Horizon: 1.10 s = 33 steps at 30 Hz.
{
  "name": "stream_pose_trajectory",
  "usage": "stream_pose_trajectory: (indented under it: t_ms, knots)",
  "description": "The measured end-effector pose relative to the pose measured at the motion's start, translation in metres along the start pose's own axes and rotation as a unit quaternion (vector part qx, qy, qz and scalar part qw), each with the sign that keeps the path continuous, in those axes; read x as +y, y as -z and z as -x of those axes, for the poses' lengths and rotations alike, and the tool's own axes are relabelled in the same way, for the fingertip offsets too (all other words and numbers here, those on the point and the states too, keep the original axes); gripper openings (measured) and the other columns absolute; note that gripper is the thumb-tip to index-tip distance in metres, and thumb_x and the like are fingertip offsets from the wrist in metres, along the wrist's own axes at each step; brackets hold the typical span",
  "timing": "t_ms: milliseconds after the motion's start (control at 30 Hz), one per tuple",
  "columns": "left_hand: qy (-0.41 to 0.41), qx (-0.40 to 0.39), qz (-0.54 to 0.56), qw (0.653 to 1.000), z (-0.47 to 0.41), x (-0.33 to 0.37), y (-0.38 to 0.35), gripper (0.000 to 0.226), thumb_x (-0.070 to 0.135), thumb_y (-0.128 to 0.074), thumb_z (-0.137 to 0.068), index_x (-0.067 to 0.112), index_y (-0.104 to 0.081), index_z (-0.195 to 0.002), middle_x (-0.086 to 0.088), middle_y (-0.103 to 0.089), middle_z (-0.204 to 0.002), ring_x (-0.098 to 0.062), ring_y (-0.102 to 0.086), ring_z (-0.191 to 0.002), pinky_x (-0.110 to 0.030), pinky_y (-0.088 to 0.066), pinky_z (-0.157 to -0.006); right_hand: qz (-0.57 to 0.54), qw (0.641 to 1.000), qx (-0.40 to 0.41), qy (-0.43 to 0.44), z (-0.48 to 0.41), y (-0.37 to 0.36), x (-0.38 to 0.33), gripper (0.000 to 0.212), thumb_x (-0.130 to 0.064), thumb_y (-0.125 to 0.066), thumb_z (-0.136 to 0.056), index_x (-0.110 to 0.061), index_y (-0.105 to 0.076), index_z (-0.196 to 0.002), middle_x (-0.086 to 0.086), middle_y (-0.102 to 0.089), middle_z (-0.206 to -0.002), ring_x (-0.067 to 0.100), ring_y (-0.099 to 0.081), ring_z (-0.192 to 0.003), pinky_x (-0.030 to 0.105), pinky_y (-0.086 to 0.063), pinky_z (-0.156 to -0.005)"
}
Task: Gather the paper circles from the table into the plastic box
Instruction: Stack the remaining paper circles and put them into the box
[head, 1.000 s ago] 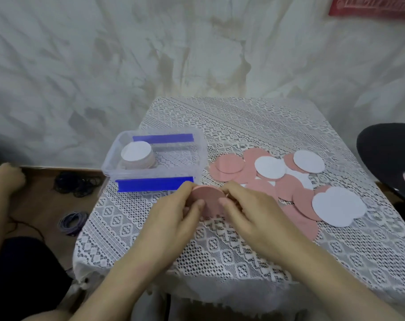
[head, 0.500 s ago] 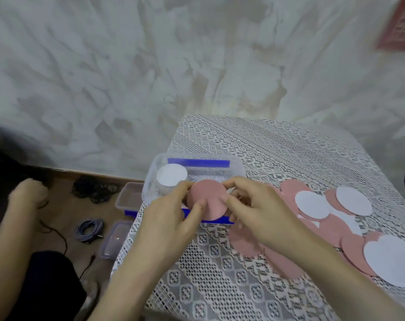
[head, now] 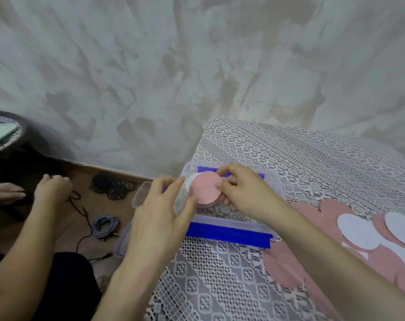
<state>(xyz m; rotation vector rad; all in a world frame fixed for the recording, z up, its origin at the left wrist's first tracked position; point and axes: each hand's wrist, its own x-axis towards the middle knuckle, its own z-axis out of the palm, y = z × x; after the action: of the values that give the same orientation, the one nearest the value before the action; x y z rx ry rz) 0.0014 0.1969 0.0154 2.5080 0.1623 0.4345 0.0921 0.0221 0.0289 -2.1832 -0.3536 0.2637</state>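
OK, left to right. Far left, off the table: another person's hand [head: 52, 189] with fingers curled, low over the floor. Next to it on the floor are a black cable coil [head: 113, 185] and a blue-grey cable coil [head: 105, 225]. Clear plastic pieces [head: 127, 237] sit just off the table's left edge.

Left hand [head: 159, 218]: fingers curled round the left edge of the circle stack [head: 206, 187]. The stack is pink on top, with a white edge showing at its left. It is held over the left half of the plastic box [head: 231, 225], inside the rim line. Can't tell if it touches the box floor.

Right hand [head: 245, 193]: pinching the stack's right edge.

The box is clear with blue clips and sits near the left edge of the lace-covered table [head: 301, 163]. Right of the box, loose pink circles [head: 287, 267] and white circles [head: 356, 230] overlap on the cloth.
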Motion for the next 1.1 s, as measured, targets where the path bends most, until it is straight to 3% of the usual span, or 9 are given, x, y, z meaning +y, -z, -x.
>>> stream_pose_trajectory:
  t_ms: [100,233,333,400,467,600,733,933,1100]
  knots:
    - [0.006,-0.011,0.015,1.000,0.000,-0.003,-0.001,0.060,0.062,-0.044,-0.094,0.036,-0.043,-0.148,0.020,-0.045,-0.126,-0.008,-0.062,-0.098,-0.040,-0.055,-0.078,0.142,0.990,-0.004,0.024,-0.002,-0.006,0.002,0.014,-0.029,-0.049,-0.101,-0.036,-0.048,-0.114,-0.004,-0.068,-0.075,0.019,-0.064,-0.070,0.038,-0.050,-0.067]
    - [0.006,-0.012,0.026,1.000,-0.002,-0.007,-0.003,0.062,0.064,-0.045,-0.094,0.038,-0.041,-0.149,0.020,-0.045,-0.126,-0.008,-0.062,-0.098,-0.041,-0.057,-0.076,0.218,0.974,-0.004,0.057,0.000,-0.002,-0.001,0.016,-0.043,-0.050,-0.099,-0.036,-0.053,-0.113,-0.011,-0.061,-0.077,0.015,-0.057,-0.071,0.033,-0.039,-0.061]
    - [0.009,-0.013,0.031,0.999,-0.003,-0.008,-0.004,0.060,0.059,-0.048,-0.092,0.037,-0.043,-0.148,0.021,-0.045,-0.127,-0.007,-0.061,-0.099,-0.042,-0.056,-0.077,0.281,0.957,-0.035,0.059,0.002,0.001,-0.007,0.046,-0.067,-0.060,-0.085,-0.038,-0.048,-0.118,-0.016,-0.052,-0.075,0.014,-0.057,-0.080,0.033,-0.042,-0.064]
    - [0.008,-0.012,0.030,0.999,-0.003,-0.007,-0.003,0.060,0.058,-0.047,-0.091,0.038,-0.043,-0.148,0.022,-0.044,-0.127,-0.005,-0.059,-0.101,-0.039,-0.055,-0.078,0.323,0.943,-0.045,0.061,0.002,0.000,-0.009,0.062,-0.074,-0.066,-0.076,-0.038,-0.045,-0.122,-0.018,-0.052,-0.083,0.014,-0.057,-0.086,0.034,-0.041,-0.064]
    - [0.004,-0.014,0.029,0.999,-0.003,-0.008,-0.003,0.060,0.057,-0.046,-0.091,0.039,-0.042,-0.148,0.023,-0.044,-0.126,-0.003,-0.058,-0.099,-0.036,-0.056,-0.076,0.323,0.943,-0.036,0.074,-0.004,-0.004,-0.008,0.057,-0.065,-0.070,-0.080,-0.037,-0.046,-0.124,-0.017,-0.055,-0.086,0.014,-0.058,-0.087,0.033,-0.041,-0.064]
    - [-0.002,-0.021,0.034,0.999,-0.005,-0.010,-0.002,0.061,0.058,-0.046,-0.089,0.042,-0.042,-0.147,0.025,-0.043,-0.120,-0.003,-0.059,-0.089,-0.037,-0.056,-0.069,0.224,0.972,-0.042,0.060,-0.021,-0.006,-0.002,0.050,-0.037,-0.078,-0.084,-0.034,-0.052,-0.126,-0.016,-0.057,-0.073,0.006,-0.056,-0.073,0.025,-0.037,-0.059]
    - [0.000,-0.024,0.035,0.999,-0.006,-0.012,-0.004,0.061,0.057,-0.047,-0.088,0.043,-0.041,-0.147,0.026,-0.042,-0.120,0.002,-0.056,-0.093,-0.035,-0.057,-0.068,0.216,0.972,-0.055,0.068,-0.022,-0.003,0.002,0.054,-0.042,-0.078,-0.084,-0.035,-0.051,-0.130,-0.018,-0.054,-0.069,-0.006,-0.049,-0.065,0.023,-0.033,-0.057]
    - [-0.003,-0.024,0.022,0.999,-0.006,-0.007,0.000,0.060,0.054,-0.050,-0.089,0.041,-0.043,-0.147,0.024,-0.044,-0.124,-0.002,-0.057,-0.093,-0.037,-0.056,-0.073,0.266,0.958,-0.031,0.105,-0.019,-0.006,0.006,0.050,-0.050,-0.068,-0.090,-0.032,-0.050,-0.132,-0.020,-0.047,-0.074,-0.006,-0.046,-0.068,0.022,-0.035,-0.059]
    - [-0.023,-0.010,-0.051,0.998,-0.011,-0.003,0.000,0.054,0.053,-0.052,-0.090,0.036,-0.049,-0.141,0.015,-0.049,-0.123,-0.010,-0.059,-0.093,-0.035,-0.054,-0.073,0.335,0.934,-0.015,0.124,-0.003,0.004,-0.004,0.047,-0.051,-0.058,-0.096,-0.031,-0.049,-0.137,-0.011,-0.065,-0.106,0.016,-0.063,-0.099,0.038,-0.053,-0.081]
